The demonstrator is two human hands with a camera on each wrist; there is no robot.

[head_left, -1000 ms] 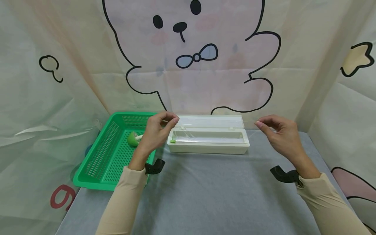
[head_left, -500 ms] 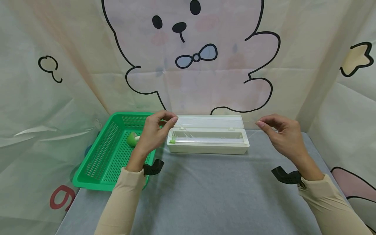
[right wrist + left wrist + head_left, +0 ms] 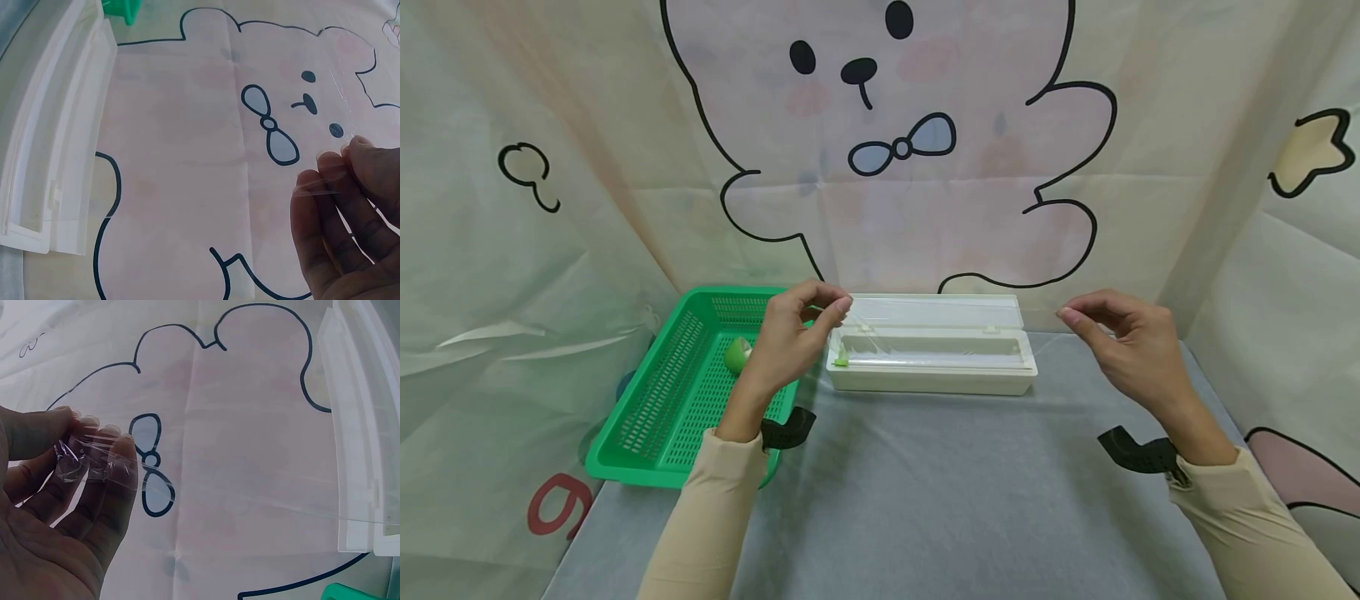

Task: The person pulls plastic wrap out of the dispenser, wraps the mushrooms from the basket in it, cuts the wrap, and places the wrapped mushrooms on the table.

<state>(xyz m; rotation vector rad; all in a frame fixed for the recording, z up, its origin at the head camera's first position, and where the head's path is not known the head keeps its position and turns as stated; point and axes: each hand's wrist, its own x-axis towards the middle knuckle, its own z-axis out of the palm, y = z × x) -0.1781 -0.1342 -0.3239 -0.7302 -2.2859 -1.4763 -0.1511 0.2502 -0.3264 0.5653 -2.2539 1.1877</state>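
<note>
A sheet of clear plastic wrap (image 3: 122,470) is stretched between the hands; its crumpled corner is pinched between the thumb and fingers of my left hand (image 3: 796,335). On the other side my right hand (image 3: 1131,346) pinches the opposite corner, where the film (image 3: 322,187) lies over the fingertips. Both hands are raised, one at each end of a white wrap dispenser (image 3: 932,382). The dispenser's lid (image 3: 940,311) stands up at the back, and a small green slider (image 3: 841,358) sits at its left end. In the head view the film itself barely shows.
At the left stands a green perforated basket (image 3: 632,471), partly behind the left arm. Inside it lies a rounded light-green thing (image 3: 736,356), half covered by that arm. A grey cloth (image 3: 955,500) covers the table; a printed fabric backdrop (image 3: 985,233) hangs behind.
My hands have drifted slightly apart, the left one leftward and the right one rightward, both keeping their pinch. The dispenser and basket have stayed put.
</note>
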